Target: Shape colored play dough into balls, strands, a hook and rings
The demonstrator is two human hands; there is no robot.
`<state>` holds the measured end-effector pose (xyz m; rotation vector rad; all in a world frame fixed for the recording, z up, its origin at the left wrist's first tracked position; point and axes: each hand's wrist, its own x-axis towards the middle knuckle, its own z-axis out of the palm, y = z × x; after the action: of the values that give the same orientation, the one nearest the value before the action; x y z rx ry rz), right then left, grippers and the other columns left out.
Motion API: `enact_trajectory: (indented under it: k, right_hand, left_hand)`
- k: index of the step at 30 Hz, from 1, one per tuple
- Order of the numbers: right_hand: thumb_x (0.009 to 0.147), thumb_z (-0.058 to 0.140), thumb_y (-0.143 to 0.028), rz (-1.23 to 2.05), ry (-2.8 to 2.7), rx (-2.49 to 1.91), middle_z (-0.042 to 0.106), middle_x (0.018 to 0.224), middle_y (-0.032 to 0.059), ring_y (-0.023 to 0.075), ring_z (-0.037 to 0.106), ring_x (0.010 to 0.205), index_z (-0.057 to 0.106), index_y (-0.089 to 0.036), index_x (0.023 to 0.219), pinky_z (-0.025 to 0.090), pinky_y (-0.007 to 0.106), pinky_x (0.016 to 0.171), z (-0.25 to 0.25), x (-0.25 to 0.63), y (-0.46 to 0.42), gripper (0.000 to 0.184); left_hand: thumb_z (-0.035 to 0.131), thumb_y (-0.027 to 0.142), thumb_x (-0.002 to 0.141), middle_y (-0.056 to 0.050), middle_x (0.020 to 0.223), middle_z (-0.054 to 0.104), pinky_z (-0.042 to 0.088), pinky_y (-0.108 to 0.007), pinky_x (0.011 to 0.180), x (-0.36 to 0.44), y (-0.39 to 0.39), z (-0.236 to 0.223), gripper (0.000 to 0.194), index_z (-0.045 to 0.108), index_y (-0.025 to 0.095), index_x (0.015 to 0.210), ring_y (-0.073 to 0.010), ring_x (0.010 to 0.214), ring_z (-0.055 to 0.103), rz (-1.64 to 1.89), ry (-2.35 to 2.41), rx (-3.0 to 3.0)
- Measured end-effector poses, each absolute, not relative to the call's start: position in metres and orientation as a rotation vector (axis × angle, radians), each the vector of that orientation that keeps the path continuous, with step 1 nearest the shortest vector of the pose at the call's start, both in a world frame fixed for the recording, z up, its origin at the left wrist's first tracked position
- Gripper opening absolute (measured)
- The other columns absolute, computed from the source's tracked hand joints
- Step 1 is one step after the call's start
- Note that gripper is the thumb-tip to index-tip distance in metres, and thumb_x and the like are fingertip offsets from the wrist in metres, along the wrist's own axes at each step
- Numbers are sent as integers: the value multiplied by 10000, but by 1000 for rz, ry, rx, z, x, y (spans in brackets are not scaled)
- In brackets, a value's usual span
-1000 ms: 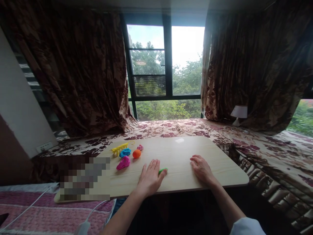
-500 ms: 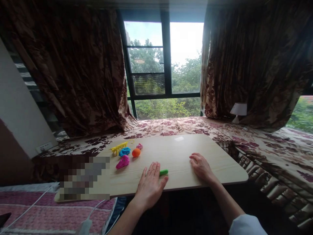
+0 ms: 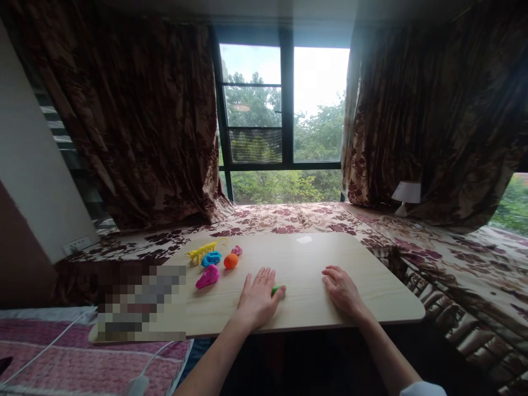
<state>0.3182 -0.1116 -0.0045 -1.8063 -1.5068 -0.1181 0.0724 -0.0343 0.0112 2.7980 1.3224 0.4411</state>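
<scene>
My left hand [image 3: 259,297] lies flat, palm down, fingers stretched out, over a green piece of modelling clay [image 3: 275,290]. Only a short end of the green clay shows between the index finger and thumb; the rest is under the hand. My right hand [image 3: 341,289] rests on the table's right half, fingers loosely bent and apart, holding nothing. Left of the hands sit an orange clay ball [image 3: 231,261], a magenta lump [image 3: 207,276], a blue clay piece [image 3: 212,259], a small pink textured lump [image 3: 236,250] and a yellow animal-like figure [image 3: 202,252].
The pale wooden table [image 3: 301,308] has rounded corners and its near edge lies under my wrists. A blurred-out patch [image 3: 142,302] covers its left end. Behind are a floral-covered ledge [image 3: 284,217], a window and curtains. A white lamp [image 3: 406,192] stands at right.
My left hand has slid a little forward over the green clay, so less of it shows. The right hand stays in about the same place. The whole view has shifted slightly.
</scene>
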Motion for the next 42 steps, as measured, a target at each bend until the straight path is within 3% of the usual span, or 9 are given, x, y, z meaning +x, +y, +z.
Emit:
enact_trajectory:
  k: [5, 8, 11, 17, 22, 28, 35, 39, 42]
  right_hand:
    - [788, 390, -201, -63, -1552, -1772, 565, 1102, 78, 186, 503, 1029, 618, -149, 998, 350, 288, 925, 1, 294, -118, 314]
    - [800, 387, -191, -24, -1668, -1649, 509, 1206, 69, 179, 445, 1115, 549, -155, 1126, 320, 288, 962, 5, 255, -125, 365]
    - [810, 397, -187, -3, -1800, -1531, 449, 1279, 49, 173, 391, 1167, 459, -185, 1224, 291, 299, 984, 7, 217, -127, 419]
    - [786, 423, -116, -6, -1885, -1520, 615, 1003, 27, 168, 517, 952, 575, -228, 1046, 369, 279, 867, 19, 208, -117, 321]
    - [782, 427, -130, -88, -1893, -1649, 596, 1031, 32, 180, 502, 960, 592, -237, 1005, 369, 295, 851, 23, 238, -122, 297]
    - [857, 327, -231, -56, -1956, -1669, 455, 1265, 113, 181, 384, 1167, 404, -118, 1261, 284, 295, 967, 36, 231, -101, 426]
    - [885, 270, -433, -31, -2103, -1716, 310, 1377, 72, 231, 256, 1255, 407, -238, 1260, 143, 442, 1010, 31, 181, -71, 445]
    - [895, 246, -435, -39, -2238, -1627, 332, 1369, -3, 211, 229, 1267, 379, -320, 1265, 101, 433, 1022, 19, 176, -113, 410]
    - [883, 230, -490, -29, -2242, -1624, 319, 1376, 23, 209, 210, 1276, 304, -293, 1313, 97, 424, 1026, 14, 171, -132, 479]
  left_hand:
    - [309, 374, 839, -40, 1404, 267, 153, -368, 1054, 44, -55, 10, 526, 275, 185, 1330, -162, 1295, 181, 606, 1086, 2722]
    - [391, 260, 789, -53, 1353, 367, 216, -356, 1031, 32, -46, 17, 483, 396, 179, 1265, -177, 1265, 257, 727, 1115, 2680]
    - [450, 231, 754, -53, 1163, 545, 296, -378, 958, 20, -42, 20, 363, 556, 223, 1101, -207, 1121, 433, 786, 1202, 2675]
    - [495, 219, 744, -26, 905, 606, 373, -319, 786, 21, -55, 26, 223, 610, 242, 933, -184, 902, 526, 996, 1262, 2555]
    - [563, 234, 698, -11, 828, 605, 363, -316, 777, 43, -53, 26, 130, 632, 239, 808, -186, 863, 523, 995, 1225, 2518]
    - [557, 211, 693, -12, 897, 605, 370, -301, 816, 40, -45, 14, 295, 609, 259, 980, -177, 917, 515, 956, 1133, 2483]
    - [404, 135, 773, -44, 973, 604, 373, -313, 870, 8, -28, 9, 317, 569, 192, 1037, -165, 958, 517, 1110, 1325, 2441]
    - [382, 158, 798, -50, 972, 608, 382, -330, 864, -4, -27, 5, 288, 588, 193, 995, -182, 955, 526, 1162, 1417, 2483]
    - [361, 206, 828, -56, 985, 612, 384, -328, 871, -3, -30, 6, 286, 579, 184, 1011, -182, 957, 534, 1225, 1451, 2444]
